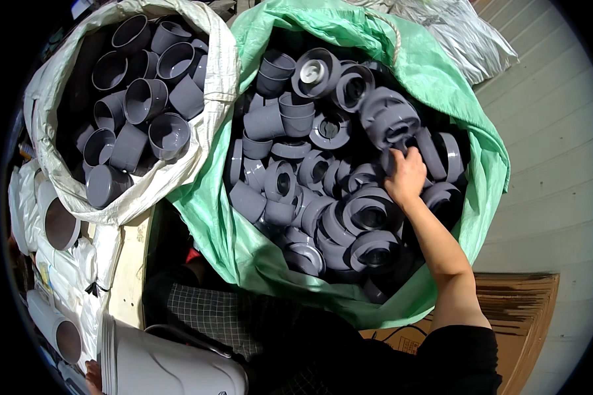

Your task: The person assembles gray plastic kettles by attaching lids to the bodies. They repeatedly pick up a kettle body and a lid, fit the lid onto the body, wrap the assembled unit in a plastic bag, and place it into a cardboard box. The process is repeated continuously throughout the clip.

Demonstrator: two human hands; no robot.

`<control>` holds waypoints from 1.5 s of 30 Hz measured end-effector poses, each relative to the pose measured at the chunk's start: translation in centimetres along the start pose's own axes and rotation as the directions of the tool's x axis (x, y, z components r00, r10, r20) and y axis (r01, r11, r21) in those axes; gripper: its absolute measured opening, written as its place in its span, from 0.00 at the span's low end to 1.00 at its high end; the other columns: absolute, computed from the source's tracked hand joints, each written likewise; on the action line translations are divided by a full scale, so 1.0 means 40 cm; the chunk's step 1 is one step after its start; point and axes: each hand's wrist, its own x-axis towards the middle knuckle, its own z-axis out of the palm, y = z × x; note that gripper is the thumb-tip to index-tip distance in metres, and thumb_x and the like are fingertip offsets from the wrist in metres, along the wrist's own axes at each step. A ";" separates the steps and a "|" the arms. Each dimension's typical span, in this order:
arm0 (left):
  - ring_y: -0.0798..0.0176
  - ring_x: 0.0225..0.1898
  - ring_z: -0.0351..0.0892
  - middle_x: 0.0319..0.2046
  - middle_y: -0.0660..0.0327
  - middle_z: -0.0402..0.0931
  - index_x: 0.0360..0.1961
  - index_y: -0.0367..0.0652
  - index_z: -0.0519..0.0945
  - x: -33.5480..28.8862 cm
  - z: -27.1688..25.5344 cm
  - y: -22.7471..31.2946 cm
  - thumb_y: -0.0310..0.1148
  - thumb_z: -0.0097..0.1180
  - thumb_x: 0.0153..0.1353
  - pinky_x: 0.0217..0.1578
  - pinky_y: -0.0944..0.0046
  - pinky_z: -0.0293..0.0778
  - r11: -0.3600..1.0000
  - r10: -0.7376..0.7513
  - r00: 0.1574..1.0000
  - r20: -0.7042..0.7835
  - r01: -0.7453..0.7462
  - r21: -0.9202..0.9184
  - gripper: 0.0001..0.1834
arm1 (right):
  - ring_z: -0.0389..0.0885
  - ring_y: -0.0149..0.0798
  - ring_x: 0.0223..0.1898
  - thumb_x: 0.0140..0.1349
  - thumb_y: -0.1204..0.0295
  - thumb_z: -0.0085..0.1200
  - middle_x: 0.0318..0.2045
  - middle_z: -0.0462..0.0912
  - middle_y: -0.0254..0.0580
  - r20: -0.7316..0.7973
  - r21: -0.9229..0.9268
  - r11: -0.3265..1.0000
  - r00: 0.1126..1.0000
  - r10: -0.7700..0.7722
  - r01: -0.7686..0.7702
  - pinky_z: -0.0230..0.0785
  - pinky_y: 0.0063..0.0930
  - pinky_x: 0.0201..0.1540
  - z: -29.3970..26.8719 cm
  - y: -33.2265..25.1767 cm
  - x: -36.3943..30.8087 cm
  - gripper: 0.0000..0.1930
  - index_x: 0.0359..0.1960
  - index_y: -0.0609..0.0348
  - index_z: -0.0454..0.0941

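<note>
My right hand reaches into a large green woven sack, its fingers closed at the lower edge of a round grey plastic part. That part looks like a lid with a raised ring. Around it lie many grey ring-shaped lids and grey cups, heaped loosely. At the lower left, my left hand shows only partly, gripping the ribbed rim of a big light-grey bucket that lies on its side. The rest of that hand is hidden behind the bucket.
To the left stands a white woven sack of grey cups. Grey cylindrical containers lie in white wrapping at the far left. Flattened cardboard rests at the lower right, by a light panelled surface. A silvery sack is behind.
</note>
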 end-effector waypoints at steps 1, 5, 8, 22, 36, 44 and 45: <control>0.61 0.34 0.78 0.32 0.53 0.80 0.39 0.35 0.81 0.004 0.012 0.012 0.40 0.45 0.71 0.34 0.62 0.72 0.998 -0.005 0.999 0.043 0.002 0.065 0.18 | 0.74 0.51 0.48 0.36 0.76 0.69 0.42 0.72 0.47 0.012 0.020 0.999 0.999 -0.045 0.045 0.68 0.43 0.44 -0.016 -0.025 0.000 0.32 0.50 0.49 0.82; 0.61 0.35 0.75 0.32 0.59 0.78 0.32 0.41 0.80 -0.029 0.090 0.075 0.44 0.47 0.68 0.35 0.58 0.68 0.995 -0.038 0.999 0.016 0.039 -0.088 0.18 | 0.74 0.50 0.45 0.34 0.76 0.67 0.40 0.72 0.46 -0.035 0.146 0.958 0.969 -0.245 0.248 0.67 0.43 0.41 -0.050 -0.154 -0.023 0.28 0.46 0.50 0.83; 0.61 0.32 0.73 0.28 0.59 0.75 0.25 0.45 0.75 -0.030 0.103 0.083 0.44 0.47 0.65 0.32 0.59 0.65 0.980 0.019 0.996 0.086 -0.001 -0.198 0.16 | 0.74 0.48 0.45 0.38 0.72 0.68 0.41 0.72 0.45 -0.057 0.225 0.836 0.863 -0.503 0.501 0.66 0.42 0.41 -0.042 -0.255 -0.033 0.26 0.45 0.49 0.83; 0.50 0.64 0.70 0.59 0.44 0.73 0.64 0.36 0.70 -0.031 -0.130 -0.057 0.46 0.57 0.64 0.65 0.48 0.66 0.913 -0.031 0.995 0.092 0.066 -0.403 0.33 | 0.82 0.42 0.54 0.61 0.80 0.56 0.63 0.75 0.47 -0.337 0.940 -0.211 0.824 -0.455 0.268 0.78 0.40 0.50 -0.319 -1.000 0.024 0.29 0.66 0.52 0.71; 0.53 0.65 0.67 0.61 0.52 0.66 0.71 0.44 0.54 -0.059 -0.095 -0.007 0.73 0.74 0.38 0.65 0.53 0.64 0.819 -0.265 0.943 0.202 0.330 -0.470 0.68 | 0.71 0.41 0.62 0.57 0.39 0.63 0.60 0.70 0.49 -0.121 0.636 -0.390 0.414 -0.902 -0.666 0.60 0.34 0.66 -0.578 -1.332 -0.435 0.54 0.73 0.61 0.51; 0.52 0.64 0.66 0.58 0.51 0.66 0.64 0.42 0.60 -0.072 -0.048 -0.055 0.74 0.71 0.41 0.66 0.49 0.62 0.865 -0.149 0.986 0.067 0.163 -0.475 0.61 | 0.70 0.44 0.64 0.50 0.30 0.65 0.62 0.70 0.50 -0.099 0.695 -0.455 0.552 -0.828 -0.557 0.60 0.38 0.67 -0.523 -1.323 -0.463 0.56 0.66 0.62 0.58; 0.51 0.64 0.66 0.57 0.51 0.66 0.62 0.42 0.62 -0.065 -0.040 -0.043 0.74 0.71 0.41 0.66 0.47 0.61 0.898 -0.099 0.995 -0.033 0.075 -0.434 0.59 | 0.70 0.45 0.64 0.49 0.31 0.66 0.61 0.71 0.50 -0.110 0.714 -0.495 0.618 -0.778 -0.496 0.60 0.39 0.68 -0.512 -1.327 -0.471 0.55 0.65 0.63 0.60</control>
